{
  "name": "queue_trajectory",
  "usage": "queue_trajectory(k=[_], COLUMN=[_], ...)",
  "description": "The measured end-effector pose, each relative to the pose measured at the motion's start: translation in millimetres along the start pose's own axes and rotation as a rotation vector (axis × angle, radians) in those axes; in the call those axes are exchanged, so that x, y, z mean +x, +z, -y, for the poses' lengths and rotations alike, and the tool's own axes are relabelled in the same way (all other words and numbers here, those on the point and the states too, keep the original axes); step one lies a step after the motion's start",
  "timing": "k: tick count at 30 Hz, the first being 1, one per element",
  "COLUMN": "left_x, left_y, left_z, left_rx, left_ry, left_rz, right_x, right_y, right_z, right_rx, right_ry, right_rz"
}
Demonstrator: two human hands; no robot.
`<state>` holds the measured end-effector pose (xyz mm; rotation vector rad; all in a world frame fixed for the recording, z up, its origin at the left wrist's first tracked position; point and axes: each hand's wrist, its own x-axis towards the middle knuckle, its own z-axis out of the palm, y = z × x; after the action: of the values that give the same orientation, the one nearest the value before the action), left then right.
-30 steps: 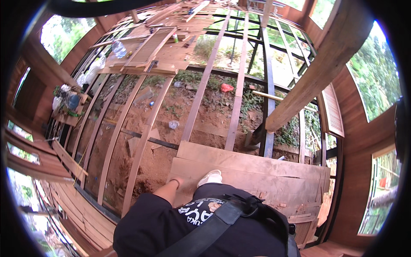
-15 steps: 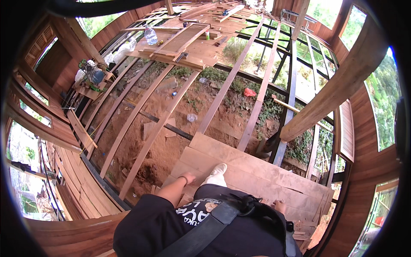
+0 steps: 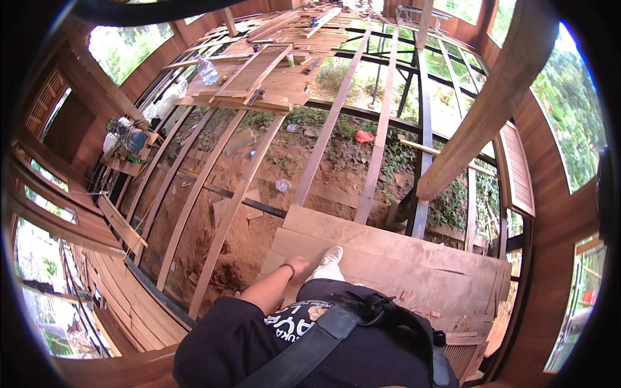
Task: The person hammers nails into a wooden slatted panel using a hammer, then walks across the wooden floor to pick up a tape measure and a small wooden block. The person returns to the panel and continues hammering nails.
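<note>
My left hand (image 3: 296,264), with a dark band at its wrist, hangs beside my leg over the plank platform (image 3: 381,255). It is small in view, and how its fingers are set cannot be made out; no held thing shows. Just to its right, my foot in a pale shoe (image 3: 334,253) rests on the boards. My right hand is out of sight behind my dark shirt and the black strap (image 3: 317,336).
Long wooden joists (image 3: 330,123) span bare soil ahead, with open gaps between them. A slanting timber post (image 3: 475,132) stands at the right. Farther off, a louvred panel (image 3: 252,74), a large clear bottle (image 3: 207,72) and several tools lie on boards. A red bag (image 3: 364,136) lies below.
My view has turned a little, shifting the far boards leftward. My right hand, visible before beside my body, has dropped out of view. The left hand has swung slightly forward, closer to the shoe.
</note>
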<state>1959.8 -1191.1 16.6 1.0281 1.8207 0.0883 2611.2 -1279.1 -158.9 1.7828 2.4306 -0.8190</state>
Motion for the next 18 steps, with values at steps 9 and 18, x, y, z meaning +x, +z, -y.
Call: queue_trajectory(k=[9,18], left_x=[34,33], left_y=[3,-23], left_z=[5,54], left_rx=[-0.175,0.409], left_ry=[0.023,0.188], left_rz=[0.120,0.219], right_x=[-9,-27], right_y=[-87,-92], right_z=[98,159], right_rx=[0.140,0.415], right_ry=[0.771,0.894], right_rz=[-0.016,-0.004])
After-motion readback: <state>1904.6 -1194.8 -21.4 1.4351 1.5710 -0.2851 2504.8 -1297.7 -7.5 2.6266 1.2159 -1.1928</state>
